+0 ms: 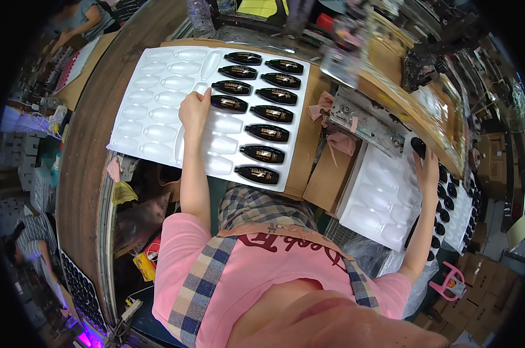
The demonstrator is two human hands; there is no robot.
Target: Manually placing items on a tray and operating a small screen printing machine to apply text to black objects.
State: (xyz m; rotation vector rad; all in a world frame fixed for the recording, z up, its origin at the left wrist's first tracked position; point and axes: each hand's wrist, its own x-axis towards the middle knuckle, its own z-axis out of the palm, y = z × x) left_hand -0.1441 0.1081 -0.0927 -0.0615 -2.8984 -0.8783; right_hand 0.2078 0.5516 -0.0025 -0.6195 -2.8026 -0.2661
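A small black bottle [229,104] lies in a pocket of the white moulded tray [152,110], touching the fingertips of the left hand [194,110], whose fingers curl narrowly around its left end. Just right of those fingers, more black bottles [266,110] fill two columns; to their left the clear pockets hold none. The right hand [427,168] reaches far right, fingers folded over the edge of a second white tray [378,200], beside stacked trays of dark bottles [448,203].
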